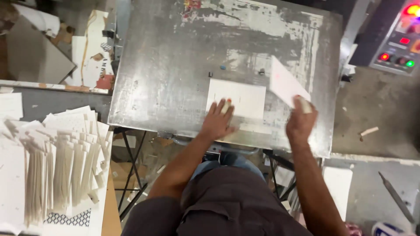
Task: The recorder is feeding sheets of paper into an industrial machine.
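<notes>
A single head-worn camera looks steeply down from above the person's torso. It faces a worn metal table [175, 78] at arm's reach, with no second view

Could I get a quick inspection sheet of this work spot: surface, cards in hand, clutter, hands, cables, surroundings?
Surface: worn metal plate, scratched, with patches of white residue.
Job's things: white card lying flat on the plate; second white card lifted and tilted.
Clutter: stacks of white cards on the left; paper offcuts beyond the plate.
Hands: left hand pressing flat on the lying card; right hand has a grip on the tilted card.
Cables: nothing seen.
Surroundings: control panel with lit red and green lamps; concrete floor.
</notes>
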